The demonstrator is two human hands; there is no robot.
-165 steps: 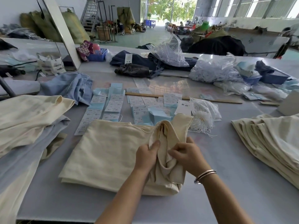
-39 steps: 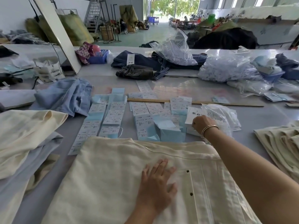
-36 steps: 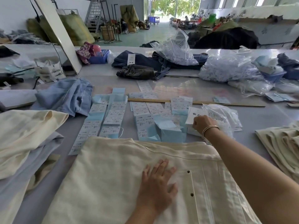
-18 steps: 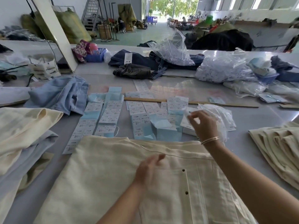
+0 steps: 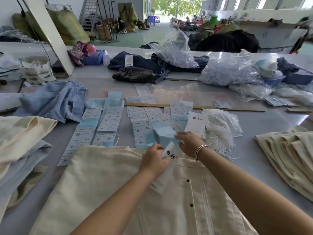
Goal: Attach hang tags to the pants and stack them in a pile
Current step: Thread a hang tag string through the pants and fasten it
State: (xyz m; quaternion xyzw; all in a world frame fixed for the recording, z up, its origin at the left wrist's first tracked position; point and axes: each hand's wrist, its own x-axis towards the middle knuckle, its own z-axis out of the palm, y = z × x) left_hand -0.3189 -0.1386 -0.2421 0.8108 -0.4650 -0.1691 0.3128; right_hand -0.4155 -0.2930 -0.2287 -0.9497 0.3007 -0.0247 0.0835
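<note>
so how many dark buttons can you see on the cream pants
2, both on the cream pants along the placket strip: upper button just below the left hand, lower button nearer the camera. More may be hidden under the hands.

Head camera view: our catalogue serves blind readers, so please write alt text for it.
The left hand holds a white hang tag over cream pants spread on a grey table, while the right hand reaches onto light-blue sticker sheets.
</note>
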